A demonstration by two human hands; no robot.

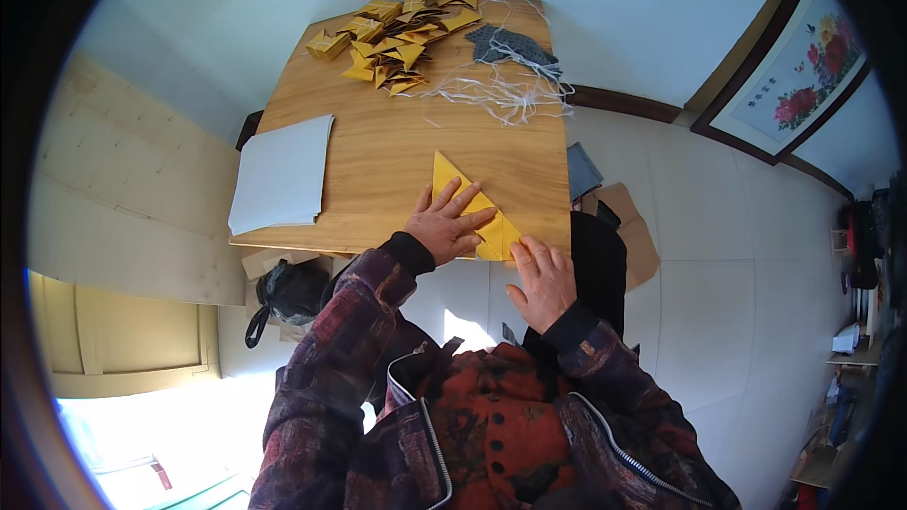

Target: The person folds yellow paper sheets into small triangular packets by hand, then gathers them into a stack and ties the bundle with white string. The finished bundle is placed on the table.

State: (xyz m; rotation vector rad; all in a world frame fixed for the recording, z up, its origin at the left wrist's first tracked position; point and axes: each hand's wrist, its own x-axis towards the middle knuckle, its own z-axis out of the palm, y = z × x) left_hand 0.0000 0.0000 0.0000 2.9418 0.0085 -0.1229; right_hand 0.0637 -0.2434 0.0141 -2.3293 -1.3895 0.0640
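A sheet of yellow paper [456,173], folded into a triangle, lies at the near edge of the wooden table, its long slanted side running down to the right. My left hand [442,225] rests flat across it with the fingers spread. At the paper's lower right corner, the fingertips of my right hand [545,281] touch the folded edge. The thumb of that hand stands apart, with nothing visible between it and the fingers. Part of the paper is hidden under my left hand.
On the wooden table [378,156], a stack of white paper [282,175] lies at the left. Several folded yellow paper pieces [402,47] are heaped at the back, beside white strings [505,94] and a grey knitted cloth [510,42]. A black plastic bag [291,293] sits below the table's left side.
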